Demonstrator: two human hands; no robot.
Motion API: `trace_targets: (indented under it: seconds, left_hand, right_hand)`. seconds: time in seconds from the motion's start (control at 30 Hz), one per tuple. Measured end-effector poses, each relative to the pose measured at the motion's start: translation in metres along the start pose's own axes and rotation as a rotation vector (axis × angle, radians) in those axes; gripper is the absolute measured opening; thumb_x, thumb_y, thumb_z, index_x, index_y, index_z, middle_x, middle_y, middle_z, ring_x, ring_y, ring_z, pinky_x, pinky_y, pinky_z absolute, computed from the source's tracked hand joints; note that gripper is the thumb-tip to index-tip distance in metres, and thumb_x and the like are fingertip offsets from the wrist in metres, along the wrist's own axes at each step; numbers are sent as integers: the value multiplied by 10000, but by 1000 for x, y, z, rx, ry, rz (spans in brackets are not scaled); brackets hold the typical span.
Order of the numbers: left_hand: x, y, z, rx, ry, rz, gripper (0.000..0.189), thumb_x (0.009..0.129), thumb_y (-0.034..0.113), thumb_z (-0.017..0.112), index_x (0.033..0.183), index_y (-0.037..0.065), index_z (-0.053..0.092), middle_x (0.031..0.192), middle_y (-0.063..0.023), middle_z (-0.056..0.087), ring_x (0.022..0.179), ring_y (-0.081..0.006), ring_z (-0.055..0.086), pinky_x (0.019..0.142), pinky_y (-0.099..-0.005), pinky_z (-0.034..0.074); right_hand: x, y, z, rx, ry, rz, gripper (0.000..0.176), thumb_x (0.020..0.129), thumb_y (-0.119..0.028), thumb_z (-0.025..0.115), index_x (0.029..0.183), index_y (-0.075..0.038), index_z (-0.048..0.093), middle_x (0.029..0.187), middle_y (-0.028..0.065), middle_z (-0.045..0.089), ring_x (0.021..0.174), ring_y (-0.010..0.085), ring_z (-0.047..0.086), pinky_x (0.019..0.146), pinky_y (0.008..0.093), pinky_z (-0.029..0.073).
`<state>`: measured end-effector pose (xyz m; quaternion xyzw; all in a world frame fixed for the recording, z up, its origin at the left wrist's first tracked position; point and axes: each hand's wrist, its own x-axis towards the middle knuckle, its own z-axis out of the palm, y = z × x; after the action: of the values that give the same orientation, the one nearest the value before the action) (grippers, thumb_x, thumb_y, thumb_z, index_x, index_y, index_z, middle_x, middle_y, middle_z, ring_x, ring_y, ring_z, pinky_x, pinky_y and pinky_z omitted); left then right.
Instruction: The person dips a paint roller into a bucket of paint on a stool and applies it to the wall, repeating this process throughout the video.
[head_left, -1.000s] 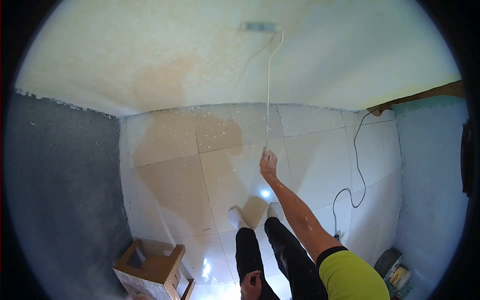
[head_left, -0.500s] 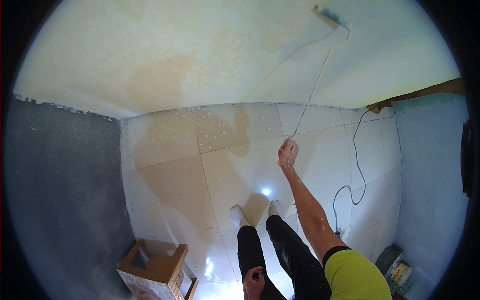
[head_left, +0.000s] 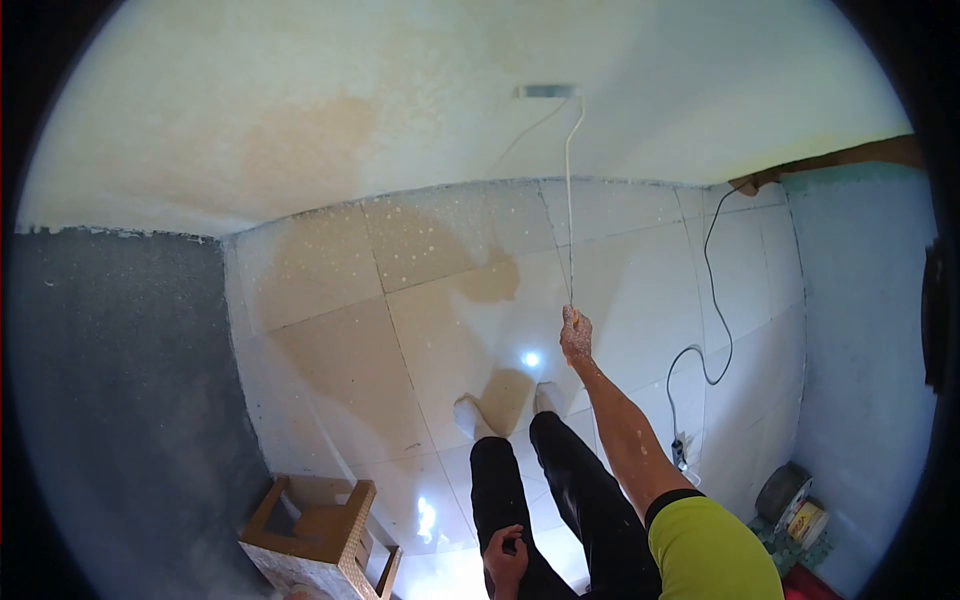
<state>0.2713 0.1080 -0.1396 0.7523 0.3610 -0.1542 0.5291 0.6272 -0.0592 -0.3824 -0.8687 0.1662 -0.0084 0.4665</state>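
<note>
My right hand (head_left: 576, 335), speckled with whitish spots, is closed around the handle of a paint roller (head_left: 570, 170). Its long thin rod reaches up and away from me, and the bluish-grey roller head (head_left: 548, 91) lies against the pale cream wall (head_left: 450, 140). Low in the picture, my left hand (head_left: 507, 560) hangs by my dark trousers. Its fingers are loosely curled, with nothing visible in them.
A brown wooden piece of furniture (head_left: 365, 500) stands at lower left beside the dark grey wall (head_left: 120, 350). A cable (head_left: 711, 270) winds over the spotted tile floor (head_left: 520, 320). Tubs (head_left: 805, 522) stand at lower right. A brown board (head_left: 840, 166) lines the wall's right edge.
The roller head has moved left and down across the wall. My right hand has drawn back toward my body with the handle. My left hand has barely moved.
</note>
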Motion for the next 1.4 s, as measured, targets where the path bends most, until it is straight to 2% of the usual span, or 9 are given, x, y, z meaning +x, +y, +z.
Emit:
trace_targets:
  seconds: [0.1, 0.43, 0.53, 0.67, 0.73, 0.83, 0.87, 0.97, 1.4]
  left_hand:
    - [-2, -5, 1, 31, -20, -1, 223, 688, -28, 558, 887, 64, 597, 869, -27, 642, 739, -99, 607, 522, -189, 424]
    - [-4, 0, 2, 35, -30, -56, 232, 680, -12, 555, 889, 70, 614, 832, -37, 645, 724, -124, 618, 524, -214, 443]
    - [-5, -4, 3, 40, -36, -28, 228, 684, -27, 553, 890, 64, 590, 868, -30, 642, 751, -112, 608, 545, -205, 437]
    - [-6, 2, 1, 77, -25, -40, 227, 682, -26, 552, 888, 61, 590, 861, -33, 643, 750, -120, 610, 564, -213, 446]
    - [-5, -3, 1, 41, -10, -22, 227, 678, -21, 550, 884, 59, 601, 839, -43, 641, 736, -132, 613, 587, -226, 456]
    - [-7, -3, 1, -9, 3, -30, 228, 674, -18, 548, 881, 54, 612, 815, -54, 638, 724, -147, 617, 619, -240, 467]
    - [-7, -3, 0, -22, 4, -55, 228, 673, -19, 548, 881, 51, 611, 813, -56, 637, 725, -150, 618, 629, -241, 468]
    - [-9, -10, 0, 4, 0, 13, 222, 684, -27, 545, 886, 55, 587, 861, -33, 643, 746, -115, 608, 557, -209, 444]
    - [-10, 24, -7, 18, 29, 19, 208, 687, -20, 546, 872, 57, 604, 805, -42, 637, 705, -123, 601, 573, -221, 455]
  right_hand:
    - [-10, -11, -3, 91, -87, 193, 410, 884, -301, 484, 595, -25, 393, 522, 100, 390, 498, 216, 423, 504, 368, 344]
    - [104, -143, 26, 177, 118, -363, 365, 912, -363, 433, 704, -64, 410, 493, 6, 348, 381, 98, 343, 343, 268, 284]
    - [110, -219, 1, 1005, -163, 17, 338, 914, -342, 440, 702, -81, 408, 491, -6, 337, 374, 81, 331, 329, 236, 260]
    - [86, -171, 6, 454, -190, 73, 232, 895, -259, 485, 767, -66, 470, 560, 39, 427, 423, 122, 381, 378, 267, 327]
    - [56, -91, 42, -618, 441, -863, 185, 843, -162, 517, 942, -7, 529, 726, 139, 506, 595, 233, 483, 529, 347, 413]
    - [-25, -49, 53, -435, 60, -590, 259, 816, -85, 479, 1050, 23, 500, 773, 179, 517, 710, 317, 489, 658, 440, 392]
    - [-33, -9, 76, 134, -245, -20, 169, 884, -192, 451, 867, -31, 501, 626, 93, 493, 571, 224, 491, 531, 373, 412]
    - [-47, -122, 43, 763, -233, 369, 422, 894, -454, 418, 661, -104, 378, 429, -10, 349, 270, 91, 309, 258, 225, 219]
    - [-37, -145, 20, 783, -253, 434, 456, 878, -493, 419, 649, -102, 365, 456, -9, 333, 319, 90, 335, 298, 217, 267]
